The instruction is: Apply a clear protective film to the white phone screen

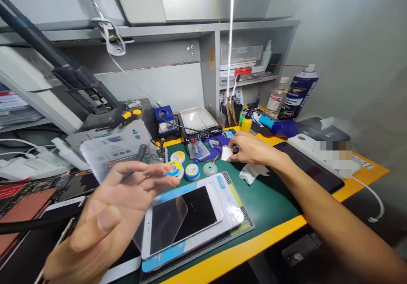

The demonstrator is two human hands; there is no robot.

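Observation:
My left hand [117,212] is raised palm-up at the left, with its thumb apart and its fingers extended. A clear screen protector [95,159] with rounded corners is tilted in the air behind those fingers. They seem to hold it, though the grip itself is hidden. Below lies a white phone [200,212] with a dark screen, resting on a blue and white package [233,214]. My right hand [244,148] reaches across the mat and pinches a small white wipe [227,153]. Close to its wrist lies a crumpled white piece [251,174], like tissue or a torn wrapper.
Several solder reels [192,172] stand on the green mat [273,199]. A hot plate unit [200,125] sits behind. At the right are a large dark phone [311,165], a white device [318,152] and a spray can [299,91]. Phone parts [28,216] crowd the left.

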